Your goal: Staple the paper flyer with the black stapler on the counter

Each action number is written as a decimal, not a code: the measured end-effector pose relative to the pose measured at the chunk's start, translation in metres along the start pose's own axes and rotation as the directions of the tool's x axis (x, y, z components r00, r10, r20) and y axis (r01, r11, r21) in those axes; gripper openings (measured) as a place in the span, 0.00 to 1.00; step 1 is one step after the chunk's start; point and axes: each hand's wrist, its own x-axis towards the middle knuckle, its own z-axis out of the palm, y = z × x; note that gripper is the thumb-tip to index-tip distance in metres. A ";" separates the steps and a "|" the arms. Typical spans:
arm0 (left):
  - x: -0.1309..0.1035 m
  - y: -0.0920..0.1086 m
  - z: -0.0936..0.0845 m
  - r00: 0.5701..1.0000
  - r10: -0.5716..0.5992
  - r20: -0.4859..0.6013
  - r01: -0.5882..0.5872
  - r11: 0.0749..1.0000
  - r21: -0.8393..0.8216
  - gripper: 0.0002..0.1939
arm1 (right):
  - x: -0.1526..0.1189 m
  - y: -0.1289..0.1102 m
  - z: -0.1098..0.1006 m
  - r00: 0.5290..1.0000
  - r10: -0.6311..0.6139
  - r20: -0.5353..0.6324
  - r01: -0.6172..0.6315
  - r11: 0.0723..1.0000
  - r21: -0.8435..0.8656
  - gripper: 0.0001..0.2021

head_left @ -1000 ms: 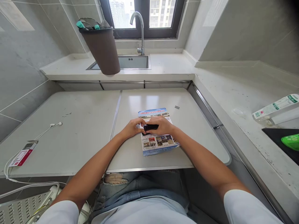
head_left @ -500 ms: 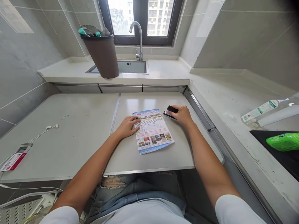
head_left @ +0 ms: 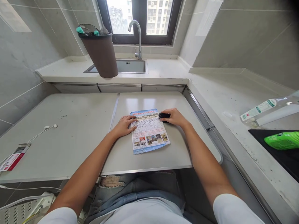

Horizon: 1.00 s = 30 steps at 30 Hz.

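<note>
A printed flyer [head_left: 149,132] with blue borders and small photos lies on the pale folding table [head_left: 77,149] in front of me. Flat on the flyer's upper left edge rests my left hand [head_left: 125,126], fingers stretched out. My right hand [head_left: 175,117] grips a black stapler [head_left: 164,115] at the flyer's upper right edge. The stapler's front end overlaps the margin of the paper. Its rear part is hidden by my fingers.
A brown bin [head_left: 100,56] stands on the counter beside the sink [head_left: 134,66] and faucet [head_left: 139,37]. At far left lie a white-and-red box [head_left: 14,158] and a white cable [head_left: 40,134]. A clear bottle [head_left: 259,110] and a green bottle [head_left: 282,140] lie on the right counter.
My right hand has moved left with the stapler, from beside the flyer onto its right edge. The stapler's jaws looked parted before and now appear closer together. My left hand stays on the paper.
</note>
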 end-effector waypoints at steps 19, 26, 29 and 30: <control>-0.001 0.001 0.001 0.998 0.023 0.059 -0.024 1.000 0.008 0.22 | 0.008 -0.029 0.020 0.995 0.033 0.097 -0.022 0.994 -0.111 0.15; -0.001 0.001 0.001 0.997 0.016 0.076 -0.019 0.999 0.035 0.22 | 0.018 -0.069 0.020 0.956 0.189 0.224 -0.063 0.879 -0.474 0.07; -0.001 0.000 0.000 0.996 0.004 0.084 -0.008 0.999 0.043 0.22 | 0.024 -0.076 0.026 0.947 0.208 0.244 -0.042 0.835 -0.549 0.09; -0.001 0.000 0.000 0.996 0.002 0.084 -0.006 0.999 0.044 0.22 | 0.025 -0.077 0.029 0.947 0.207 0.246 -0.034 0.826 -0.563 0.10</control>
